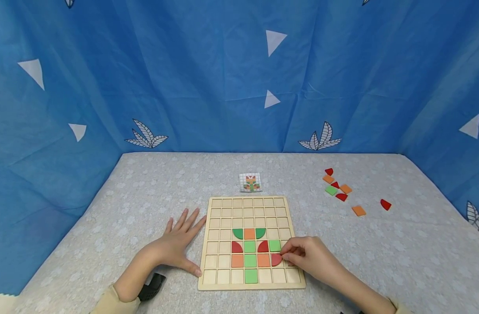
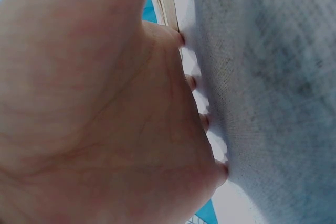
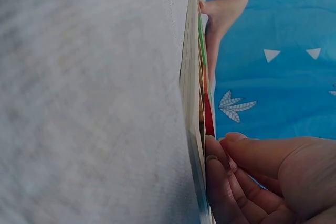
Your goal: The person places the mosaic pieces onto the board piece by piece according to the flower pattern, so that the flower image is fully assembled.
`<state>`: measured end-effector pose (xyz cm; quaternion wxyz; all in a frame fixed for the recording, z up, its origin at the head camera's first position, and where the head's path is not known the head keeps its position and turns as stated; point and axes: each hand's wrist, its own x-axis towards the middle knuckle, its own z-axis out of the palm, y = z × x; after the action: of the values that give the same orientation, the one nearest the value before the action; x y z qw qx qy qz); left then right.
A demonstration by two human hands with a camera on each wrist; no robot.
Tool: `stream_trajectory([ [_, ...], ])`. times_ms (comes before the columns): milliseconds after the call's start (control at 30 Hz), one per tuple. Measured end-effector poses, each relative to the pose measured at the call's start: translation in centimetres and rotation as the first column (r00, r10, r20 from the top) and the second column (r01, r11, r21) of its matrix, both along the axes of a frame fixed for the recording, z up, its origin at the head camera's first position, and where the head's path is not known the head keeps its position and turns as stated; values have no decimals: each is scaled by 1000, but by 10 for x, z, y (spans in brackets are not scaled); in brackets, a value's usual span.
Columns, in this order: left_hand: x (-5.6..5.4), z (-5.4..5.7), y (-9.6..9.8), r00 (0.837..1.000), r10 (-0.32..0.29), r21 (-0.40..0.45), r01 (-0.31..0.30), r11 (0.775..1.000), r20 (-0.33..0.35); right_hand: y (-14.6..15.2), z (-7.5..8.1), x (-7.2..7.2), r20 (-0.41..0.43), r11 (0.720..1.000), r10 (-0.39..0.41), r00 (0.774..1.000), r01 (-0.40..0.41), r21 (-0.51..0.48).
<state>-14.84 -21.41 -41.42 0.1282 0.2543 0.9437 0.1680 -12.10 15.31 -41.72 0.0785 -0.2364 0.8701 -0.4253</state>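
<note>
A wooden grid board (image 1: 218, 263) lies on the table, several coloured tiles set in its squares. At its lower right my right hand (image 1: 311, 257) pinches the corner of a red quarter-circle tile (image 1: 276, 259), which sits over a square beside an orange square tile (image 1: 263, 260). Just above it is a light green square tile (image 1: 274, 245). In the right wrist view, thumb and forefinger meet low over the board's edge, at the red tile (image 3: 209, 116). My left hand (image 1: 176, 246) rests with spread fingers on the cloth, thumb and fingertips at the board's left edge.
Behind the board lies a small pattern card (image 1: 250, 182) showing a coloured grid figure. Loose red, orange and green tiles are scattered at the back right, among them an orange square (image 1: 358, 211) and a red quarter circle (image 1: 385, 204). Blue curtain (image 1: 223, 87) encloses the table.
</note>
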Motion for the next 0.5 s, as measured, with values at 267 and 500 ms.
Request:
stream_trajectory([
  [267, 0, -3, 0, 1000, -5, -7, 5, 1000, -5, 0, 2, 0, -7, 1000, -1, 1000, 1, -27],
  [500, 0, -4, -1, 1000, -11, 9, 11, 1000, 0, -1, 2, 0, 27, 999, -1, 1000, 2, -54],
])
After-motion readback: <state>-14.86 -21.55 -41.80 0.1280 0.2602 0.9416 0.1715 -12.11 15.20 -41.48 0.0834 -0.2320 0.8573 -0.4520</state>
